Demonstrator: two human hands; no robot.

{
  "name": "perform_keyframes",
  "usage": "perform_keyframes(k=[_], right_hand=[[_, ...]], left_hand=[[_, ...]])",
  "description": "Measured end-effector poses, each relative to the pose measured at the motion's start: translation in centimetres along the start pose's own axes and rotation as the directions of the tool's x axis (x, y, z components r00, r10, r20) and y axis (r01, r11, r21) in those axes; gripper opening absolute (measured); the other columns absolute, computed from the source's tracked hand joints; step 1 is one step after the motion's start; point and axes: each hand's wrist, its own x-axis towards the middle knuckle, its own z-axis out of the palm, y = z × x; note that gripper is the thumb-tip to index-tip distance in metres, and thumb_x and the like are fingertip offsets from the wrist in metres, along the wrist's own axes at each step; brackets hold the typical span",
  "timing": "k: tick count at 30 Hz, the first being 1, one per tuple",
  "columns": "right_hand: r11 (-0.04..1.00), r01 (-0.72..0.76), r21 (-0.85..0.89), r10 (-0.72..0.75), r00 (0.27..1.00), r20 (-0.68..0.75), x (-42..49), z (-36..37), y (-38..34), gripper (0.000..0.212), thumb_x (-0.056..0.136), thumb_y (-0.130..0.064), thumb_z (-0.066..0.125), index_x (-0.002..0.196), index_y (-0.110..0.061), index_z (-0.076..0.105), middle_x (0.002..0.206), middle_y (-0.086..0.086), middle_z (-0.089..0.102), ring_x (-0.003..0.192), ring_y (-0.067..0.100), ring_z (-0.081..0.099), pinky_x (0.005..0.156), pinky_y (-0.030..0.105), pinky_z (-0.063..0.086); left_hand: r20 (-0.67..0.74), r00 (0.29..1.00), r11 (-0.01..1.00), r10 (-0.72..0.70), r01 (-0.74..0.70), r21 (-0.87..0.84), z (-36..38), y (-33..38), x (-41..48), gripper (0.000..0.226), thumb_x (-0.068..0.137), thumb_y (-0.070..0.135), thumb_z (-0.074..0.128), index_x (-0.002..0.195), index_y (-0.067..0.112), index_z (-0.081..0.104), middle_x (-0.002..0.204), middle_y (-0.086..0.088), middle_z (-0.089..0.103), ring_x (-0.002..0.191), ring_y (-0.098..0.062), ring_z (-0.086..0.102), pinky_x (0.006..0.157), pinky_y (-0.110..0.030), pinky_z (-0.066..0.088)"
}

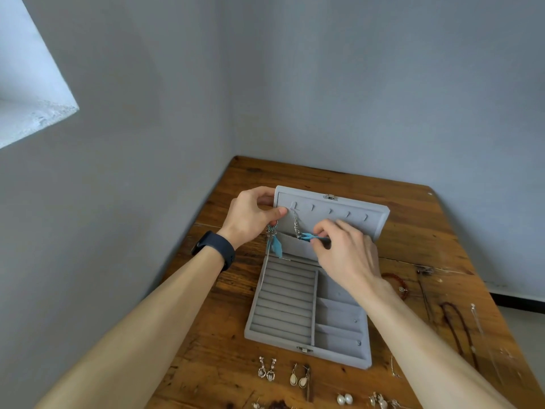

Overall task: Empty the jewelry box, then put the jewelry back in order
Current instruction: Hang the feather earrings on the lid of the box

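A grey velvet jewelry box [283,335] lies open on the wooden table [224,358], its lid [374,216] upright with a row of hooks. My left hand [250,216] grips the lid's left edge; a blue feather earring [272,243] dangles from its fingers. A second blue feather earring [300,231] hangs by its chain from the leftmost hook, and my right hand [345,252] pinches its feather end over the lid's pocket. The ring rolls and side compartments look bare apart from tiny studs.
Several earring pairs [298,377] and pearl studs [344,398] lie in front of the box. A reddish bead bracelet [398,283] and dark necklaces [457,329] lie to the right. Walls close in at the left and back.
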Motion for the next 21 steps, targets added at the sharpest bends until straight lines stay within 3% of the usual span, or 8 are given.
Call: perform_keyframes(k=[5,9,13,16,18,21], right_hand=[[0.997,0.039,-0.072,-0.039,0.999,-0.009,0.0,1.2,-1.9,0.018,0.093,-0.026,0.059,0.104,-0.026,0.074,0.097,-0.006,0.072,0.079,0.025,0.070,0.061,0.028,0.048],[0.998,0.054,-0.015,-0.050,0.977,0.209,0.2,1.7,-2.2,0.033,0.090,-0.032,0.046,0.111,-0.026,0.071,0.104,-0.001,0.074,0.097,0.026,0.067,0.082,0.036,0.047],[0.989,-0.036,0.141,0.032,0.999,0.029,-0.4,1.4,-1.6,0.026,0.090,-0.033,0.057,0.114,-0.024,0.062,0.107,-0.004,0.067,0.086,0.022,0.066,0.067,0.028,0.046],[0.999,0.012,0.029,-0.010,0.998,-0.063,-1.2,1.7,-2.1,0.027,0.087,-0.027,0.061,0.114,-0.025,0.057,0.106,-0.003,0.061,0.070,0.023,0.065,0.059,0.027,0.041],[0.998,0.053,-0.020,-0.053,0.999,0.000,-1.5,2.2,-2.6,0.033,0.084,-0.026,0.061,0.117,-0.025,0.062,0.109,-0.005,0.061,0.078,0.022,0.065,0.069,0.032,0.044],[1.000,-0.011,-0.010,0.013,0.973,0.231,-0.7,2.6,-3.3,0.043,0.082,-0.038,0.056,0.124,-0.030,0.061,0.121,-0.009,0.062,0.107,0.022,0.058,0.084,0.038,0.039]], left_hand=[[0.004,1.000,0.999,0.021,-0.021,0.032,-0.3,0.2,-0.2,0.033,0.085,0.022,0.078,0.117,0.024,0.069,0.104,0.018,0.070,0.089,0.008,0.065,0.064,-0.005,0.049],[0.007,1.000,1.000,-0.001,0.001,0.021,-0.3,0.4,-0.1,0.033,0.085,0.021,0.079,0.117,0.024,0.070,0.106,0.015,0.072,0.090,0.002,0.068,0.067,-0.011,0.054],[0.022,1.000,1.000,-0.004,0.004,0.007,-0.4,0.5,-0.1,0.034,0.085,0.019,0.079,0.118,0.022,0.070,0.105,0.012,0.073,0.089,-0.002,0.069,0.067,-0.020,0.058],[0.022,1.000,1.000,-0.009,0.008,0.015,-0.3,0.5,-0.1,0.036,0.085,0.019,0.078,0.120,0.021,0.069,0.108,0.011,0.073,0.089,-0.001,0.069,0.069,-0.025,0.061],[0.018,1.000,1.000,-0.015,0.014,0.023,-0.4,0.5,-0.1,0.036,0.085,0.020,0.079,0.119,0.021,0.069,0.108,0.011,0.073,0.091,-0.003,0.070,0.072,-0.028,0.061],[0.016,1.000,0.999,-0.018,0.018,0.028,-0.4,0.5,-0.1,0.036,0.084,0.019,0.079,0.119,0.021,0.070,0.108,0.011,0.073,0.100,-0.004,0.068,0.075,-0.030,0.061]])
